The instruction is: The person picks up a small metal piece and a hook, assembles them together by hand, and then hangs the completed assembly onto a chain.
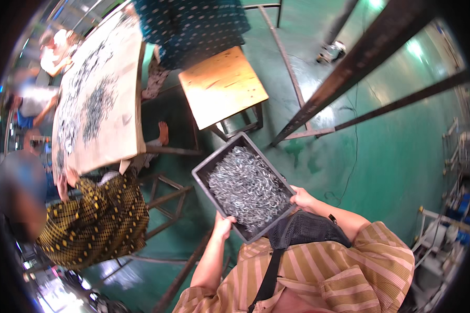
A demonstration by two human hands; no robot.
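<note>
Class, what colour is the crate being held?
The crate is dark grey, clearest in the head view.

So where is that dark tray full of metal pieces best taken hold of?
Probably take the tray by the rims of its two long walls, coming in from opposite sides: those rims stand bare, while loose metal pieces fill the middle. The left grip and right grip hold it near two corners.

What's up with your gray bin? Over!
Left hand and right hand gripping gray bin. Small silvery pieces piled inside. Wooden stool just beyond the bin.
</note>
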